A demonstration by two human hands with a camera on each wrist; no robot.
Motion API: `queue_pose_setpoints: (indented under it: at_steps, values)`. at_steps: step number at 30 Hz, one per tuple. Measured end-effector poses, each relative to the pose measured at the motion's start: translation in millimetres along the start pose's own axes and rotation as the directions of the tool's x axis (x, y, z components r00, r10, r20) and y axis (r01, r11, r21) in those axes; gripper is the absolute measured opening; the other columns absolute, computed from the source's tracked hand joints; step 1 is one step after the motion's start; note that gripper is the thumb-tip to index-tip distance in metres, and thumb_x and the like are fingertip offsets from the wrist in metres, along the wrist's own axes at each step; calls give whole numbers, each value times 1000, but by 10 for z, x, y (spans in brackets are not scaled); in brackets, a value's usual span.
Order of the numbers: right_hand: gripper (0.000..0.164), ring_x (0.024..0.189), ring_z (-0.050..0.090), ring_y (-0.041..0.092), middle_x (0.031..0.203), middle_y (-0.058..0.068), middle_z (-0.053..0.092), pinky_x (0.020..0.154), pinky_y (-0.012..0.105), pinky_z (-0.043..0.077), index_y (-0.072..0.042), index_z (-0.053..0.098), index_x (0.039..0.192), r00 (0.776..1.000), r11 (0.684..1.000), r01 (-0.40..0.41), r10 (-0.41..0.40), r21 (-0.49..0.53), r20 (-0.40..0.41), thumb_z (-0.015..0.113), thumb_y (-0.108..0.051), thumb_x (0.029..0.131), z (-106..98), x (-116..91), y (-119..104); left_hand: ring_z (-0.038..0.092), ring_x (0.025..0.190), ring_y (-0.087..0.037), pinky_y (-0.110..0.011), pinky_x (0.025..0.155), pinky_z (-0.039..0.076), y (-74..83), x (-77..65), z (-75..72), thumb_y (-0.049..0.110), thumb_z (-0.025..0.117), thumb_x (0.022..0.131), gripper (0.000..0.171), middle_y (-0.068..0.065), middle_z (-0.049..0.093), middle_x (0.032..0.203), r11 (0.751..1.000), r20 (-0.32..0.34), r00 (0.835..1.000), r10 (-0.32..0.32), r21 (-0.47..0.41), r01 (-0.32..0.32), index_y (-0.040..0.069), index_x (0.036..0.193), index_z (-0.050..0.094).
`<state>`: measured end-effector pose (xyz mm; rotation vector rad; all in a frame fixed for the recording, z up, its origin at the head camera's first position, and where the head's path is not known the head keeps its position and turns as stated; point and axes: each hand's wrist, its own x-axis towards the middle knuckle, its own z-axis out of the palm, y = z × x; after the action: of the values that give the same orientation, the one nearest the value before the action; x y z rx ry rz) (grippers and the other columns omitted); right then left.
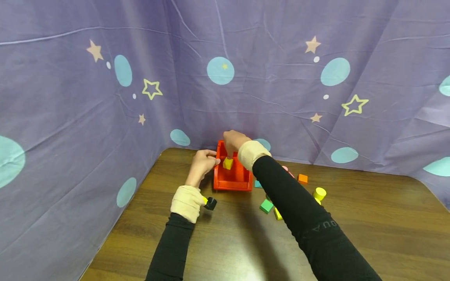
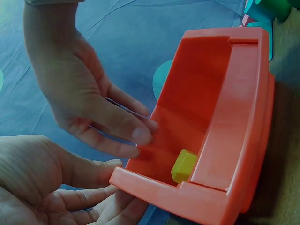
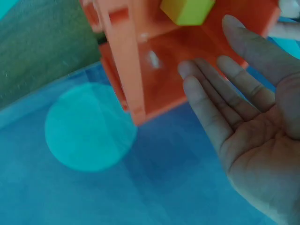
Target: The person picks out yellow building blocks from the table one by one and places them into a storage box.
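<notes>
A red plastic bin (image 1: 232, 185) stands near the back of the wooden table. Inside it sits a yellow block (image 2: 184, 166), low against the inner wall. My left hand (image 1: 202, 166) pinches the bin's left rim, thumb on the edge and fingers along the outside, as the left wrist view shows. Reaching in over the far part of the bin, my right hand (image 1: 234, 142) has its fingers extended and carries nothing. In the right wrist view this right hand (image 3: 262, 126) turns its palm to the camera, fingertips overlapping the bin wall, apart from the yellow block.
A black block (image 1: 211, 203) lies by the left wrist with something yellow beside it. Right of the bin are a green block (image 1: 266, 206), an orange block (image 1: 302, 178) and a yellow cylinder (image 1: 319, 193); my right sleeve hides part of that group. A patterned curtain (image 1: 274, 86) hangs behind the table.
</notes>
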<state>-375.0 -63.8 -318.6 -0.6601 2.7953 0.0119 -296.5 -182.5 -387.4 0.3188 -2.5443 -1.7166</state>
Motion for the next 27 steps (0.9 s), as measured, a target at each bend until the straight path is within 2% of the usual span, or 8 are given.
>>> queue_pose_setpoints:
  at_steps: [5, 9, 17, 21, 27]
  values:
    - [22, 88, 55, 22, 102, 6, 68, 82, 36, 55, -6, 71, 96, 998, 999, 52, -52, -15, -17, 86, -9, 80, -179, -117, 1, 64, 82, -15, -20, 65, 49, 4, 6, -1, 5, 69, 89, 32, -14, 75, 101, 1000, -2, 1000, -5, 31, 5, -1, 120, 70]
    - [24, 88, 57, 22, 100, 5, 68, 82, 36, 55, -6, 72, 98, 995, 995, 92, -93, -29, -40, 86, -9, 79, -340, -210, 1, 64, 86, -17, -22, 68, 49, 6, 10, -2, 7, 69, 89, 33, -17, 75, 107, 998, -5, 1000, -5, 61, 5, 0, 122, 70]
    - [33, 96, 61, 24, 111, 9, 70, 86, 38, 55, -4, 73, 108, 979, 983, 180, -184, -47, -90, 82, -6, 77, -690, -461, 51, 63, 77, -14, -21, 67, 50, -2, 5, -3, 5, 69, 88, 33, -12, 74, 93, 1000, 8, 1000, 10, 15, -10, -3, 121, 70]
    - [40, 100, 60, 24, 120, 12, 70, 89, 38, 55, -3, 72, 117, 967, 975, 218, -221, -40, -128, 81, -6, 78, -840, -597, 124, 63, 77, -13, -20, 67, 50, -10, 4, 3, 4, 69, 88, 35, -12, 73, 92, 1000, 8, 1000, 17, 2, -17, -4, 122, 69]
    - [40, 100, 64, 29, 113, 17, 72, 92, 40, 55, 0, 72, 117, 938, 956, 287, -293, -56, -183, 82, -8, 79, -961, -803, 273, 63, 80, -15, -20, 68, 51, -17, 10, -3, 2, 68, 87, 36, -13, 72, 96, 1000, 2, 1000, 19, -2, -19, -4, 122, 69]
